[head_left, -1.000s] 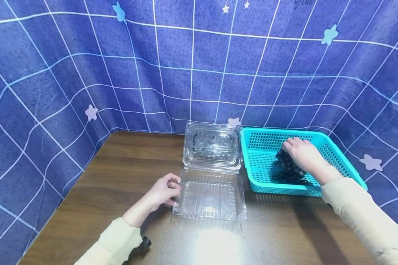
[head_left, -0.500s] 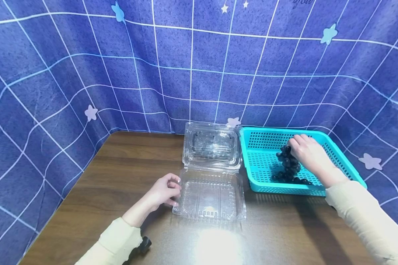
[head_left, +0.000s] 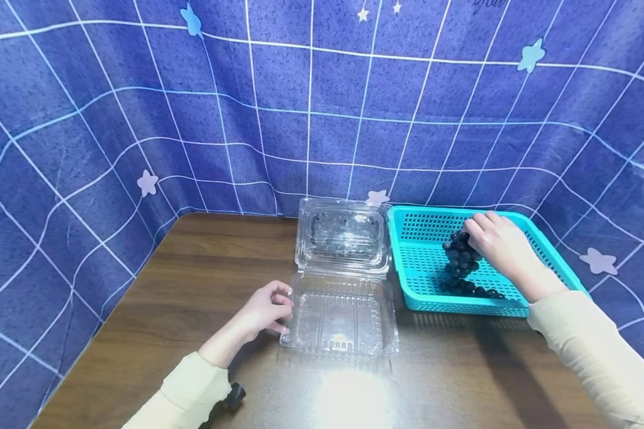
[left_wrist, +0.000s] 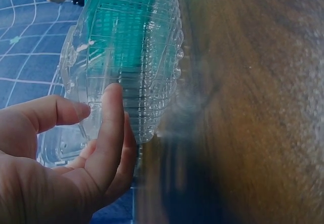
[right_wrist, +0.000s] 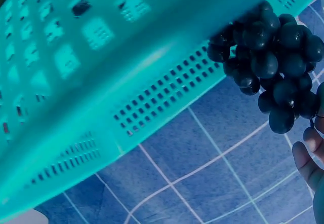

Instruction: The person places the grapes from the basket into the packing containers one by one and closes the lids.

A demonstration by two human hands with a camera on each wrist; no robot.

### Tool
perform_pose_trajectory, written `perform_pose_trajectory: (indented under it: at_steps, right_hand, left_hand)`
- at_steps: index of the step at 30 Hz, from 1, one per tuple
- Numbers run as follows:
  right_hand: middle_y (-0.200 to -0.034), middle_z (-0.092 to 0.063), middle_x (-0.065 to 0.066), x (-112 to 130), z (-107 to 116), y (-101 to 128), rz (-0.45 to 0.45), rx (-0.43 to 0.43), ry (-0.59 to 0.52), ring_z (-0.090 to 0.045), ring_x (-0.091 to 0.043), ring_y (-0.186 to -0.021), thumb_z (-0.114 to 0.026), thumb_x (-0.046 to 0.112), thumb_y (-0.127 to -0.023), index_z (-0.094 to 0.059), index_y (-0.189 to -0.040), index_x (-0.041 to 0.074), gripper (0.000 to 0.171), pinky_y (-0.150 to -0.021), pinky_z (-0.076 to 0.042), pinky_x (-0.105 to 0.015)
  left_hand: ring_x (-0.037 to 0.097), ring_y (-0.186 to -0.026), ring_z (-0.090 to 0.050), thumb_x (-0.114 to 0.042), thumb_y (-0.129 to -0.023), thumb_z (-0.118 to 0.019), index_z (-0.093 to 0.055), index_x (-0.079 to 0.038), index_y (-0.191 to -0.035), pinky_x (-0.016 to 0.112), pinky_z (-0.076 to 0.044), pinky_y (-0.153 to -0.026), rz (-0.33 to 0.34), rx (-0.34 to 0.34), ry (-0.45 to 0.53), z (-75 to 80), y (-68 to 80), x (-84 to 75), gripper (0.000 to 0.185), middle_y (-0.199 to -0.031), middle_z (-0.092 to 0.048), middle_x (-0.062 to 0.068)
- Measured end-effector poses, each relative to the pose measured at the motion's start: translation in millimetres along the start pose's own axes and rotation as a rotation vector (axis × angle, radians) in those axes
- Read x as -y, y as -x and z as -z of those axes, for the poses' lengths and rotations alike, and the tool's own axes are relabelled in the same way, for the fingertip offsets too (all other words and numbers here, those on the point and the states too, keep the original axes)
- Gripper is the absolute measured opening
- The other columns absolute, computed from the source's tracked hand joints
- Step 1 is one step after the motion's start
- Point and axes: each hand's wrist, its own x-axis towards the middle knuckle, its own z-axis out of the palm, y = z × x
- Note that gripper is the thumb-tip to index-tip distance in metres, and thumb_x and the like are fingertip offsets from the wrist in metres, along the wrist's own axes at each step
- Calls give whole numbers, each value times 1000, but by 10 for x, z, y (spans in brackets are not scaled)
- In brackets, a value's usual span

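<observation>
My right hand [head_left: 500, 241] grips the top of a bunch of dark grapes [head_left: 460, 255], which hangs in the teal basket [head_left: 555, 253]. In the right wrist view, the grapes [right_wrist: 283, 64] hang beside the fingertips, with a stem showing near them. More dark grapes [head_left: 474, 289] lie on the basket floor. My left hand [head_left: 265, 310] holds the left edge of a clear plastic clamshell box [head_left: 349, 319], which stands open with its lid [head_left: 346, 232] laid back. In the left wrist view, bent fingers and the thumb of my hand [left_wrist: 76, 168] are at the box's rim.
The brown wooden table [head_left: 209, 256] carries the box and basket. Behind it hangs a blue curtain [head_left: 322, 107] with pale grid lines and stars. A black object [head_left: 235, 394] shows by the left sleeve. Bright glare lies on the table's front.
My right hand has moved slightly right and up. The gripped bunch has come away from the other grapes and hangs higher in the basket. The left hand and clamshell box have stayed put.
</observation>
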Motion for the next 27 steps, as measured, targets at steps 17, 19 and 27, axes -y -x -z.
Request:
perform_pose_trajectory:
  at_steps: [17, 19, 27]
  right_hand:
    - [-76, -49, -14, 56, 215, -313, 54, -91, -4, -46, -35, -66, -58, -2, -75, -53, -84, -2, 11, -49, -40, -44]
    - [-75, -50, -14, 65, 230, -348, 65, -97, -1, -46, -35, -66, -57, -1, -76, -52, -84, -1, 9, -50, -39, -44]
    - [-76, -50, -14, 103, 337, -505, 81, -96, 7, -45, -36, -67, -60, -3, -73, -52, -83, -2, 13, -52, -38, -44]
  left_hand:
    - [23, -75, -59, 8, -75, -55, -44, 5, -121, 39, -59, -60, 14, 0, -6, 7, -49, 37, 47, -105, -55, 25]
    - [23, -76, -59, 8, -75, -55, -44, 5, -121, 39, -59, -60, 12, 6, -13, 11, -39, 18, 47, -105, -54, 25]
    - [23, -77, -59, 8, -76, -55, -44, 4, -122, 39, -59, -59, 10, 3, -12, 5, -18, -16, 47, -105, -55, 24]
